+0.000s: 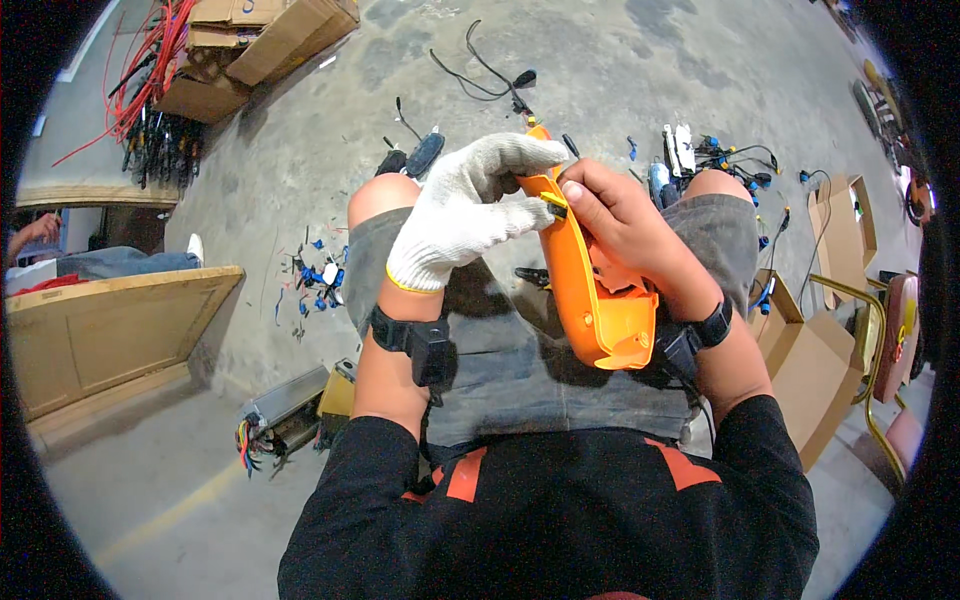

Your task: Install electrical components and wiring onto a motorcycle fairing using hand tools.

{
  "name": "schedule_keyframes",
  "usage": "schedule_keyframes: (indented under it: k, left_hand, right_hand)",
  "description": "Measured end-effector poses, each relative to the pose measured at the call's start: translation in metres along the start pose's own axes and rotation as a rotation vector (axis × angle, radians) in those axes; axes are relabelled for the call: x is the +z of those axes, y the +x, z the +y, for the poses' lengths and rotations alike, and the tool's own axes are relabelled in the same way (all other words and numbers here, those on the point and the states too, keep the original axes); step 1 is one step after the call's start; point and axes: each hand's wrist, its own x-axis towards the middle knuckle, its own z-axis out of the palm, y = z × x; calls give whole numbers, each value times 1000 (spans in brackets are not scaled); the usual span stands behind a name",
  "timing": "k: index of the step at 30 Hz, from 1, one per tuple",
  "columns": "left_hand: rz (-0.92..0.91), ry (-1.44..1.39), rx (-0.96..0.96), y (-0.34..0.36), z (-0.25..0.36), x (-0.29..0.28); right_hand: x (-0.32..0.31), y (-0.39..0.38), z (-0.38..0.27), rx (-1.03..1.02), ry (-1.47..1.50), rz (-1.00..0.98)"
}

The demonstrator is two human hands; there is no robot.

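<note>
A long, curved orange plastic housing [580,295] with a hollow end is held up above my lap. My left hand [465,205], in a white knit glove, closes its thumb and fingers on the housing's upper part. By its thumb tip sits a small black and yellow piece [553,204], and I cannot tell whether it is fixed to the shell. My bare right hand [625,215] grips the shell's right side, the thumb pressing near its upper edge. Part of the housing's inside is hidden behind the right fingers.
Black cables [480,90], small blue plastic bits [325,290] and connectors lie on the concrete floor. A metal box with coloured wires [285,405] stands left of me. Open cardboard boxes [815,375] and a gold-framed chair [880,350] are at right. A wooden panel [120,335] borders the left.
</note>
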Motion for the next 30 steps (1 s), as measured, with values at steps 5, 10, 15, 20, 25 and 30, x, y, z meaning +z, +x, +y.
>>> schedule_keyframes:
  k: [5, 10, 15, 20, 25, 30]
  left_hand:
    - [-28, 38, 1, 2, -2, 2]
    - [-29, 53, 35, 4, -5, 6]
    - [-26, -9, -33, 1, 4, 6]
    - [15, -41, 18, 0, -2, -1]
    - [89, 41, 34, 1, 3, 1]
    - [83, -15, 31, 0, 4, 0]
  right_hand:
    - [-2, 2, -1, -82, -215, 22]
    - [-4, 1, 2, -4, -175, -25]
    - [1, 0, 2, 43, 73, -44]
    - [-1, 0, 0, 2, 148, -11]
    - [-1, 0, -1, 26, 295, -40]
    - [0, -1, 2, 2, 249, -11]
